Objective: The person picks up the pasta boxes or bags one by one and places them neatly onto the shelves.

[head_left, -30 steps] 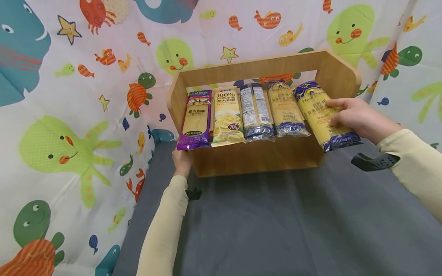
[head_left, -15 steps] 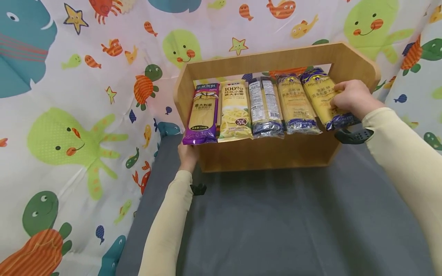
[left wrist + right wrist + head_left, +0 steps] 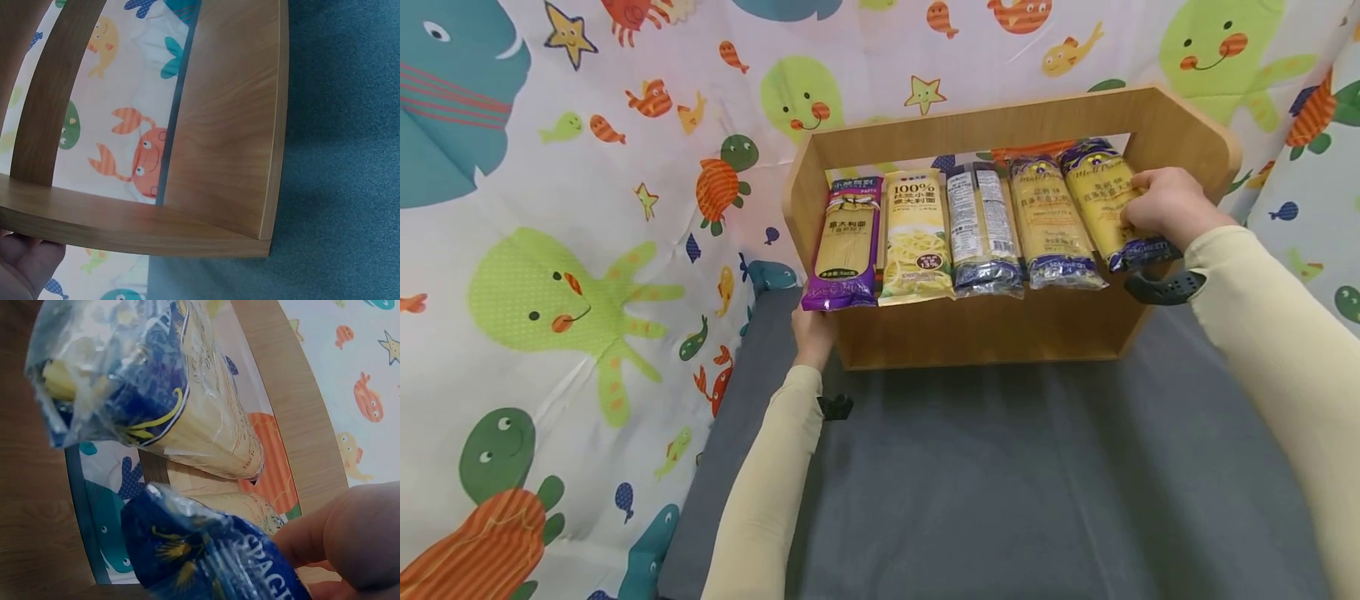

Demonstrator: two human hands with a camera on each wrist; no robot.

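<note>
At the right end of the wooden shelf (image 3: 985,337), my right hand (image 3: 1172,204) grips a yellow pack of spaghetti (image 3: 1099,187) by its right side. Its blue end (image 3: 206,550) shows close up in the right wrist view, thumb and fingers beside it. The pack lies slightly tilted alongside another spaghetti pack (image 3: 1051,212). My left hand (image 3: 814,333) holds the shelf's left side panel, low down and partly hidden below a purple pasta pack (image 3: 847,242). In the left wrist view, fingers (image 3: 37,259) reach under that panel's edge (image 3: 125,240).
Between the purple pack and the spaghetti stand a cream pasta pack (image 3: 916,237) and a clear-and-blue one (image 3: 983,229), all leaning back in a row. The shelf stands on a grey cloth surface (image 3: 970,483). A cartoon-printed sheet (image 3: 647,200) hangs behind and at the left.
My right hand has brought the spaghetti pack back and left, into the row beside its neighbour. The left hand stays at the side panel. The head view has shifted slightly.
</note>
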